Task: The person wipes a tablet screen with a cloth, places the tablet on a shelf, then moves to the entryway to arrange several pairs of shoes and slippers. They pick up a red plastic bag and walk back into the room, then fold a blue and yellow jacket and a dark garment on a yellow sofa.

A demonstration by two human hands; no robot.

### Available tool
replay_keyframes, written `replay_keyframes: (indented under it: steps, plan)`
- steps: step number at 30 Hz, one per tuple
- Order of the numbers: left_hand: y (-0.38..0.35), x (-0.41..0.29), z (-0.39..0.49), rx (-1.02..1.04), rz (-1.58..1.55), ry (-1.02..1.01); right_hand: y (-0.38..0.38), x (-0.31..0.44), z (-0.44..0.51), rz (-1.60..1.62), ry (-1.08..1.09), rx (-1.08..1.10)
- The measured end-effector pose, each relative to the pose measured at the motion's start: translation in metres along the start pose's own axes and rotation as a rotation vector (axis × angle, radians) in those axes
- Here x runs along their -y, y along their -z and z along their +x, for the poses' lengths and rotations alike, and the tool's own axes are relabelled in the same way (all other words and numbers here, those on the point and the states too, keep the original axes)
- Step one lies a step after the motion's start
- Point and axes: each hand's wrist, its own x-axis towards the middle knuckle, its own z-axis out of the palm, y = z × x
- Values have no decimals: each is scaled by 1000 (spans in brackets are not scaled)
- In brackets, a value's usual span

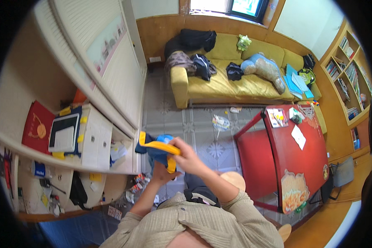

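Note:
A blue fabric item with wide yellow trim (157, 151) is held up in front of me, above the tiled floor. Its exact kind is hard to make out. My right hand (186, 156) pinches the yellow band near its right end. Below it, my left hand (163, 174) supports the lower blue part, its fingers partly hidden by the cloth. A rounder, lighter blue piece (165, 138) shows behind the band; whether it belongs to the same item is unclear.
An open white wardrobe (124, 93) with shelves and drawers (96, 142) stands on my left. Litter (139, 183) lies on the floor beside it. To the right is a red table (300, 158); a yellow sofa (204, 88) with clothes and plush toys sits ahead. A paper fan (220, 122) lies on the floor.

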Motion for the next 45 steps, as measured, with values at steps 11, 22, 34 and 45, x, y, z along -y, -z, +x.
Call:
replay_keyframes:
  steps: [11, 22, 34, 45]
  plan:
    - [21, 180, 225, -740, -1072, 494, 88, -50, 225, -86, 255, 296]
    - [12, 215, 495, -677, -1440, 779, 288, -294, 429, -458, -485, -94]
    - [-12, 290, 628, -795, -1339, 936, 478, -480, 684, -944, -505, -62]
    - [-36, 268, 641, -1151, -982, 1106, 499, -686, 915, -921, -554, 323]
